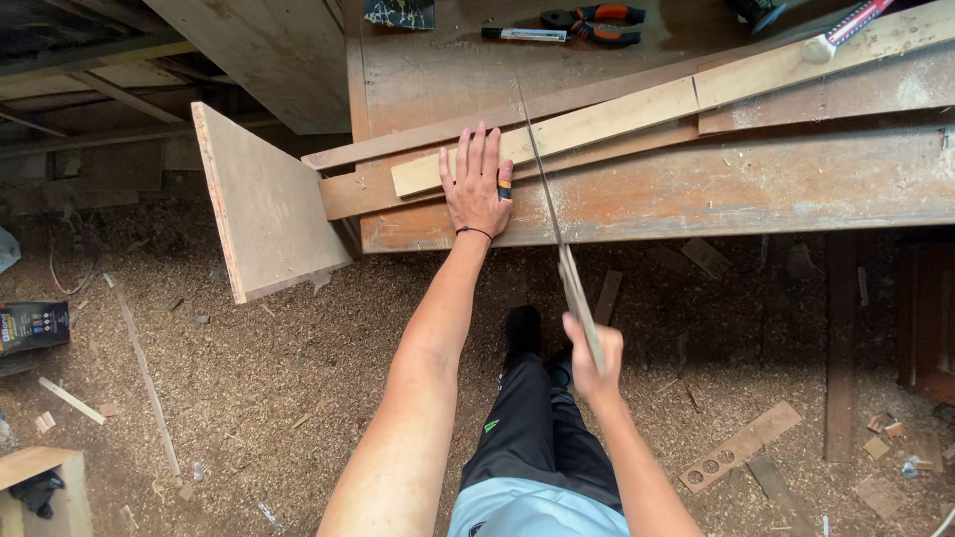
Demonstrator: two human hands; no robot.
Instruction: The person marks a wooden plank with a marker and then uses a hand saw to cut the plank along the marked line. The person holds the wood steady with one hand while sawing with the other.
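Note:
My left hand point(477, 189) lies flat, fingers spread, on a pale wooden strip point(597, 124) that rests across the brown workbench point(746, 189). My right hand point(594, 360) grips the handle of a hand saw point(547, 209), held below the bench edge. The thin blade runs up and away across the strip, just right of my left hand. A wide flat board point(264, 204) sticks out past the bench's left end.
On the far bench lie a marker point(524, 35), orange-handled pliers point(594, 25) and a red-and-white tool point(846, 30). The floor is covered in sawdust with wood offcuts, a perforated strip point(741, 447) and a small box point(32, 326). My dark shoe point(522, 333) stands under the bench.

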